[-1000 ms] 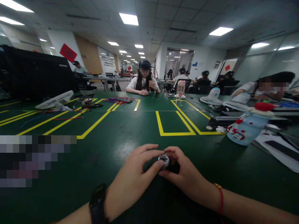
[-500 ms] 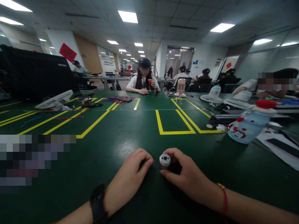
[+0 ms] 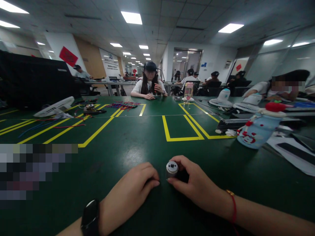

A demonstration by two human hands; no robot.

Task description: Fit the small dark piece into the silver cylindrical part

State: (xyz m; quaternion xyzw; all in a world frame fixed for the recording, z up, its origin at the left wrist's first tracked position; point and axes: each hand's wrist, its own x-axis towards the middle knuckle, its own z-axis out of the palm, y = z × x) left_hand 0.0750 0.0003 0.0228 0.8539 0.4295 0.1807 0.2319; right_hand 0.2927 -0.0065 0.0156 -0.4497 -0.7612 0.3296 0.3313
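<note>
1. The right hand (image 3: 197,186) is gripping a small silver cylindrical part (image 3: 172,168) at the near edge of the desk (image 3: 137,137); thumb and fingers are wrapping round its dark rear body, and its round silver face is pointing up and toward the left hand.
2. The left hand (image 3: 130,193) is resting on the desk just beside the part, its fingers curling loosely inward and holding nothing; its fingertips are lying close to the part, apart from it.
3. A black watch (image 3: 90,216) is sitting on the left wrist, and a red cord bracelet (image 3: 232,205) is circling the right wrist.
4. A pale blue bottle with a red cap (image 3: 258,129) is lying tilted toward the right edge, near white papers (image 3: 290,152).
5. Yellow tape lines (image 3: 183,131) are marking boxes across the middle of the desk.
6. A white fan (image 3: 54,107) is lying toward the far left, beside red and blue wires (image 3: 41,124).
7. A person in a white shirt (image 3: 149,86) is sitting at the far edge.
</note>
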